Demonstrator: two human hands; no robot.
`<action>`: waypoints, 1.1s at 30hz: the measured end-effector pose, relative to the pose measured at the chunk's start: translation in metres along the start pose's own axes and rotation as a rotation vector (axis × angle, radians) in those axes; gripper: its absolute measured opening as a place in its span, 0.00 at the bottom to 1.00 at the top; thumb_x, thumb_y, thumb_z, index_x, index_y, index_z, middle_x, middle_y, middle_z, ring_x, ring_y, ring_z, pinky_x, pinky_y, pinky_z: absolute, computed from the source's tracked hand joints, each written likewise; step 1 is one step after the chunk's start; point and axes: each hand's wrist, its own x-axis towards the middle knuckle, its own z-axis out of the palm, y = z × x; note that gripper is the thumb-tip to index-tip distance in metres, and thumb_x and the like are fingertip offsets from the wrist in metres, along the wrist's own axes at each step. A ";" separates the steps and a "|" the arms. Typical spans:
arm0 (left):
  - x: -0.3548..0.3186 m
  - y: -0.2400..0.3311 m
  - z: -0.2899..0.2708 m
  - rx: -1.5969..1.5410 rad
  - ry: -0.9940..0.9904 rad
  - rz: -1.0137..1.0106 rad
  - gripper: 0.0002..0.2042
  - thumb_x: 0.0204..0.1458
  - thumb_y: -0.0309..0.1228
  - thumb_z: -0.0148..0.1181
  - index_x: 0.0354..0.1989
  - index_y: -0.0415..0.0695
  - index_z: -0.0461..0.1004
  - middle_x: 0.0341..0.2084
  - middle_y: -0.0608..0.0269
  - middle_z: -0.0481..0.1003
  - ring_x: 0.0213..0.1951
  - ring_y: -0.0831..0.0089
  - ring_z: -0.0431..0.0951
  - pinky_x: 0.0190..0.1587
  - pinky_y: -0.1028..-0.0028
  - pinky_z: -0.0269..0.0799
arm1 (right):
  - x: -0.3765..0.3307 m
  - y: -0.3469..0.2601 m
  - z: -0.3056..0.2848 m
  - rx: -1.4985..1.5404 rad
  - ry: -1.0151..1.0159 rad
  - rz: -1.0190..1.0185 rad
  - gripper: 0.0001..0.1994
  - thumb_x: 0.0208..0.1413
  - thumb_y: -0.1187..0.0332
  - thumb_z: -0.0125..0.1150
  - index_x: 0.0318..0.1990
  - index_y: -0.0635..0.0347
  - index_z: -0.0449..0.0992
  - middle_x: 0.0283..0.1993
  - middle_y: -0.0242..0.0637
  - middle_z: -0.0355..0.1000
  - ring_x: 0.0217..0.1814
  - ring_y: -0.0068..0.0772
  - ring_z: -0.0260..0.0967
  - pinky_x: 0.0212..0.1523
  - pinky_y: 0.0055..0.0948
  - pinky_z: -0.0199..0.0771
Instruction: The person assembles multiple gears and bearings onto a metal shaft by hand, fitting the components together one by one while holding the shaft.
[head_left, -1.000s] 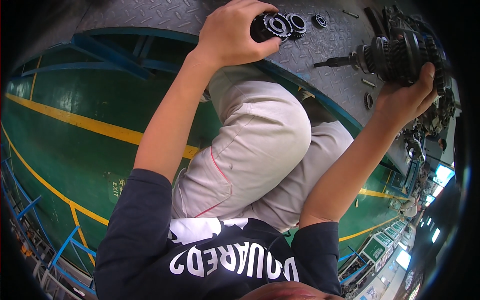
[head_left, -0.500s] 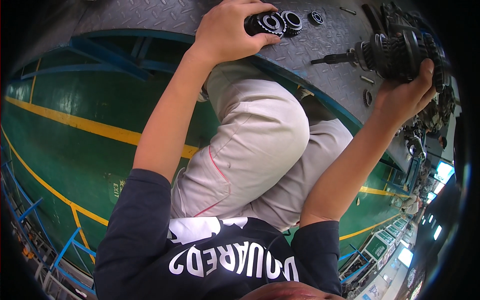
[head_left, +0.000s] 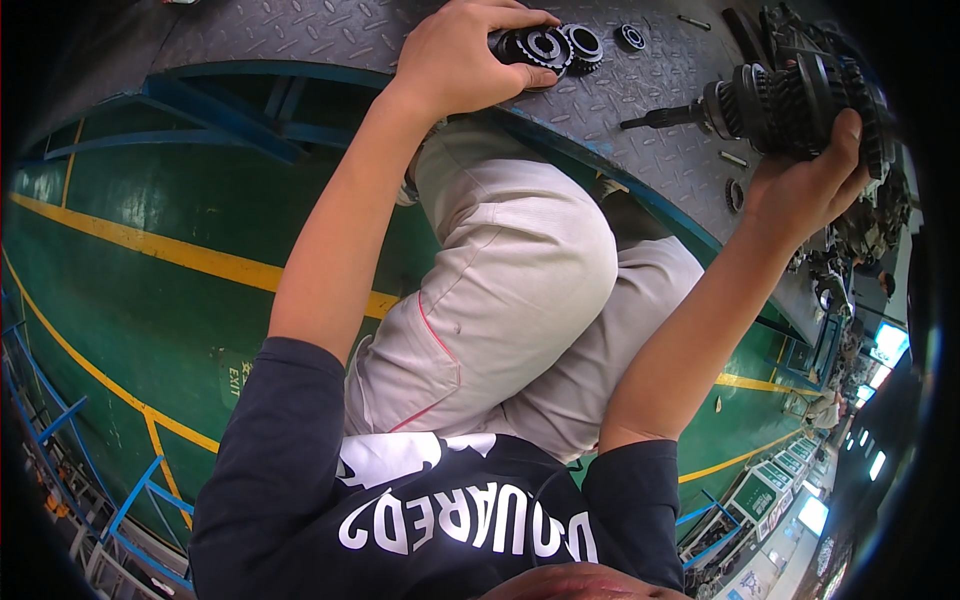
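My left hand (head_left: pixel 462 55) is closed around a dark cylindrical gear part (head_left: pixel 538 47) at the bench's near edge, thumb and fingers on either side of it. Touching or close beside that part is a toothed gear ring (head_left: pixel 583 46), with a small bearing (head_left: pixel 630 37) farther right. At the far right, my right hand (head_left: pixel 812 185) grips a gear shaft assembly (head_left: pixel 785 105), a stack of dark gears on one shaft. The thin splined end of that shaft (head_left: pixel 660 118) points left over the bench. The fingers under the gears are partly hidden.
The steel tread-plate bench (head_left: pixel 290 30) has a blue frame (head_left: pixel 200 110). Small pins (head_left: pixel 734 158) and a ring (head_left: pixel 735 195) lie near the shaft. More dark metal parts (head_left: pixel 870 235) crowd the right end. My legs (head_left: pixel 520 270) are beside the bench over the green floor (head_left: pixel 150 320).
The gear shaft assembly has turned or shifted slightly in my right hand, and that hand has moved a little. My left hand stays nearly still on its gear part.
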 end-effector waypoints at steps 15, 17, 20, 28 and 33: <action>0.004 -0.007 0.004 0.084 -0.177 0.090 0.23 0.46 0.39 0.79 0.49 0.42 0.83 0.46 0.50 0.84 0.50 0.50 0.82 0.57 0.60 0.76 | 0.002 0.011 -0.006 0.185 0.023 -0.016 0.30 0.60 0.66 0.73 0.66 0.55 0.67 0.59 0.42 0.76 0.60 0.39 0.79 0.62 0.42 0.83; -0.004 -0.034 0.008 0.105 -0.144 0.154 0.27 0.46 0.44 0.80 0.55 0.50 0.82 0.52 0.53 0.80 0.54 0.53 0.80 0.59 0.61 0.78 | -0.005 -0.004 0.002 0.094 0.054 -0.029 0.27 0.64 0.65 0.69 0.67 0.60 0.67 0.59 0.40 0.75 0.59 0.32 0.75 0.60 0.35 0.78; -0.007 -0.034 0.008 0.114 -0.101 0.070 0.23 0.52 0.50 0.76 0.57 0.62 0.86 0.56 0.57 0.76 0.58 0.55 0.78 0.59 0.62 0.79 | -0.016 -0.014 0.023 0.099 0.210 0.010 0.25 0.71 0.61 0.62 0.68 0.66 0.67 0.58 0.37 0.74 0.61 0.26 0.70 0.61 0.29 0.69; -0.001 -0.026 0.012 0.181 -0.100 0.101 0.25 0.51 0.50 0.77 0.55 0.53 0.86 0.53 0.59 0.77 0.54 0.58 0.80 0.56 0.66 0.79 | -0.003 0.024 -0.009 -0.011 0.106 -0.252 0.18 0.69 0.62 0.63 0.59 0.65 0.74 0.48 0.33 0.76 0.47 0.25 0.72 0.50 0.29 0.73; 0.003 -0.030 0.004 0.041 0.055 0.196 0.26 0.50 0.35 0.80 0.58 0.45 0.80 0.53 0.56 0.77 0.52 0.60 0.80 0.55 0.67 0.77 | -0.008 0.022 -0.012 -0.249 0.085 -0.272 0.13 0.67 0.63 0.61 0.48 0.65 0.80 0.42 0.37 0.79 0.44 0.36 0.76 0.48 0.37 0.76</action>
